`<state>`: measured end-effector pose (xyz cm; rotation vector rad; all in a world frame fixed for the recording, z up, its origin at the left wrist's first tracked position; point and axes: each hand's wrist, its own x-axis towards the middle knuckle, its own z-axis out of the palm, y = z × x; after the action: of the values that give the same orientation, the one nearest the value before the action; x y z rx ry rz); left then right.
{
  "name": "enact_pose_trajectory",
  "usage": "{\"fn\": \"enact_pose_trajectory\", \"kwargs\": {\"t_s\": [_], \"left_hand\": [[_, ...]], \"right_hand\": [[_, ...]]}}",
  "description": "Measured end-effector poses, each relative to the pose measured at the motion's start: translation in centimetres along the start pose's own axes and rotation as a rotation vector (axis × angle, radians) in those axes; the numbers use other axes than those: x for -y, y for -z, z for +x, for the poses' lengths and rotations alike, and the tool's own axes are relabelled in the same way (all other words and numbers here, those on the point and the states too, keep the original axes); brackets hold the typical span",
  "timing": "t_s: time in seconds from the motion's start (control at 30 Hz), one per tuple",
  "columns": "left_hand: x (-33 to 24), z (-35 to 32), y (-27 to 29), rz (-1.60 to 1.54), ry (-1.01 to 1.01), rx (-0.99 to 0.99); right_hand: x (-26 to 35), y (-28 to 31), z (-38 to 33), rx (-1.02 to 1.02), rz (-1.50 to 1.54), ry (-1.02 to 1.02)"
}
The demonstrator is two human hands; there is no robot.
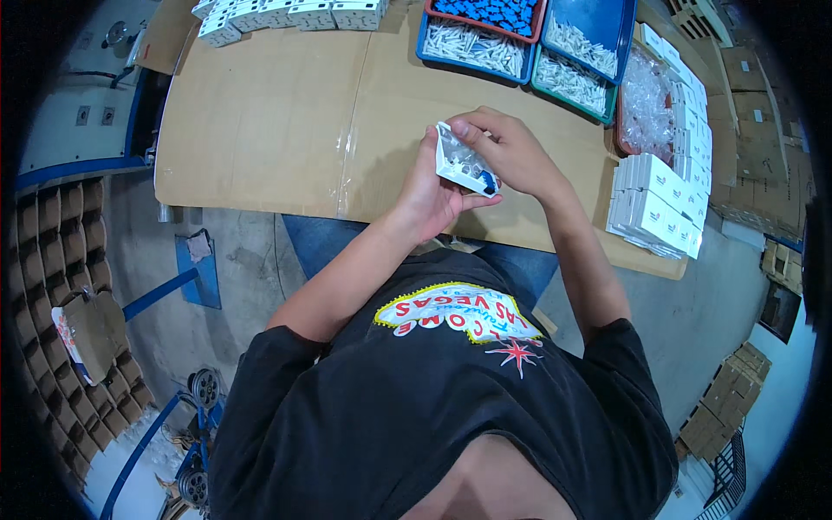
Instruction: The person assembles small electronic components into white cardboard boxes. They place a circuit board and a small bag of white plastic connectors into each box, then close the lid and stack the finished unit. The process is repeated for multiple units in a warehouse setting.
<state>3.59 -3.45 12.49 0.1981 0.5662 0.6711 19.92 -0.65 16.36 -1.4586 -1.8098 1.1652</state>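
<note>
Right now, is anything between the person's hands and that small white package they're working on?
Nothing visible. The left hand cradles the small white package from below and the right hand grips its top edge; both touch it directly, above the cardboard-covered table.

You are seated at a surface (260, 121) covered in taped brown cardboard sheets, its edge bowed by the lens. Below it you see a grey concrete floor (234, 277), stained in places. At your left stands a rack of cardboard dividers (52, 251) beside blue metal framing (156, 295). At your right, stacked flat brown cartons (754, 113) line the edge, with more cartons (728, 399) lower down. The light is even and bright.
</note>
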Motion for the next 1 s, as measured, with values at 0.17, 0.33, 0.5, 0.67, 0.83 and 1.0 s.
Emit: {"fn": "enact_pose_trajectory", "kwargs": {"t_s": [0.17,0.33,0.5,0.67,0.83,1.0], "left_hand": [[0.0,0.1,-0.2,-0.037,-0.008,-0.042],[0.0,0.4,0.3,-0.023,0.022,-0.014],[0.3,0.7,0.2,-0.015,0.031,-0.056],[0.5,0.7,0.2,0.008,0.049,-0.086],[1.0,1.0,0.8,0.015,0.092,-0.075],[1.3,0.9,1.4,0.073,0.096,-0.074]], "right_hand": [[-1.1,0.3,-0.1,0.039,0.011,0.015],[-1.9,-0.3,-0.3,-0.021,0.144,0.072],[-1.1,-0.4,-0.6,0.009,0.088,0.090],[-1.4,-0.7,-0.9,-0.002,0.044,0.079],[-1.4,-1.1,-1.2,0.021,-0.055,0.071],[-1.9,-2.1,-1.7,0.004,-0.066,0.055]]}}
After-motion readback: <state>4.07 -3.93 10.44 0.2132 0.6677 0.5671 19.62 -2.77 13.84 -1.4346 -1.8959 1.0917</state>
